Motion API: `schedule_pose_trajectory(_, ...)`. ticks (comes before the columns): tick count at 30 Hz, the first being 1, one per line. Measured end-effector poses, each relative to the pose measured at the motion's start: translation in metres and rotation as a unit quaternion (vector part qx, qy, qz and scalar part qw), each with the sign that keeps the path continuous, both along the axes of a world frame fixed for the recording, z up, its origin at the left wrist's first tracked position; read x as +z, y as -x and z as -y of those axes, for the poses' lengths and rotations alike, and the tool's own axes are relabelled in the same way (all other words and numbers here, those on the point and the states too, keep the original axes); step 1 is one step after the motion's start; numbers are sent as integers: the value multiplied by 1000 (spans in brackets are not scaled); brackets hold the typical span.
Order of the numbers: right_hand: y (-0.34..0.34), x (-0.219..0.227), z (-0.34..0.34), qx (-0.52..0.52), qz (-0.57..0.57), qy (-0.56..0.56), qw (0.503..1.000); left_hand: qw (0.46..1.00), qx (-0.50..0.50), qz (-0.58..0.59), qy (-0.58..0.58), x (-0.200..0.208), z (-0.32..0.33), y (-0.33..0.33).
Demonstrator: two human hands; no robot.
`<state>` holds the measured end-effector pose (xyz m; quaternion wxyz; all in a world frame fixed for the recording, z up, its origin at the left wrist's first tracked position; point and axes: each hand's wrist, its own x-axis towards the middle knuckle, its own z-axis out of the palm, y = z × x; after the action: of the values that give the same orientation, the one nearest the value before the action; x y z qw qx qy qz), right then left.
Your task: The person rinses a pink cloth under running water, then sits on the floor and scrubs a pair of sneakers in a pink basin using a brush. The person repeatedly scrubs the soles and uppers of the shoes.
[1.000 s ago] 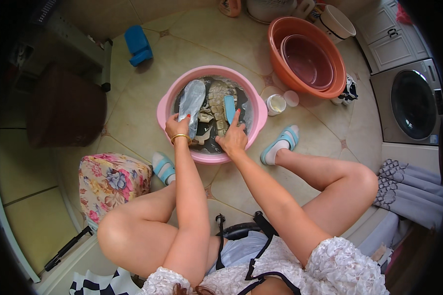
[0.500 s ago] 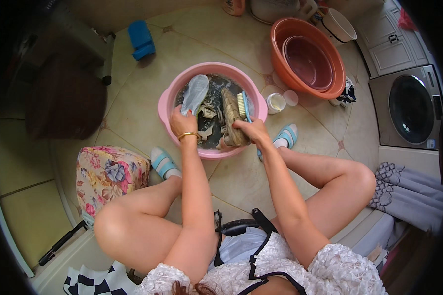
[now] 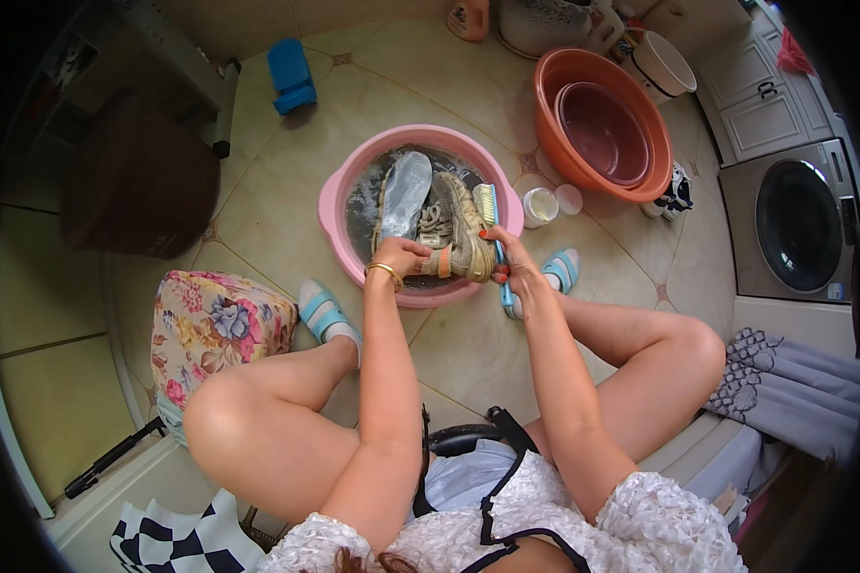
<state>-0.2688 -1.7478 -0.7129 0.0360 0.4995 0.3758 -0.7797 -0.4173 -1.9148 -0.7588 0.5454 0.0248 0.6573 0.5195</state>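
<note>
A pale grey insole (image 3: 407, 196) stands over the pink basin (image 3: 330, 205), its lower end at my left hand (image 3: 398, 260). This hand is closed on it, with fingertips touching the orange end of a wet beige sneaker (image 3: 464, 224). My right hand (image 3: 514, 263) pinches the sneaker's right side and also holds a scrub brush (image 3: 488, 205) with a blue handle, bristles up. Laces (image 3: 436, 218) hang between insole and sneaker. Left of the insole a strip of brownish fabric shows, mostly hidden. Dark, sudsy water (image 3: 361, 215) lies below.
Right of the basin stand an open white tub (image 3: 541, 206) and its lid (image 3: 569, 199). Nested orange basins (image 3: 545, 100) are behind them, beside dark shoes (image 3: 677, 196). A blue plastic item (image 3: 290, 76) lies far left; a floral stool (image 3: 222, 334) stands near my left foot.
The sneaker has been lifted and turned, and moved toward my left hand. My left hand and the insole have shifted right, meeting the sneaker's near end. The brush stays in my right hand.
</note>
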Motion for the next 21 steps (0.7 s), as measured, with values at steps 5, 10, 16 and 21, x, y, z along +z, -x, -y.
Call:
schedule_pose_trajectory(5,0,-8,3,-5,-24,15,1000,995,-77,-50,-28,3,-13,-5)
schedule_pose_trajectory(10,-4,-12,0,7,-13,-15,1000,986,-40,111,-121,2,-25,-12)
schedule_pose_trajectory(16,-2,-18,10,46,13,-61,997,995,-54,57,-54,-18,-29,-14)
schedule_pose_trajectory(21,-6,-27,14,25,7,-46,999,992,-95,86,2,-18,-30,-1)
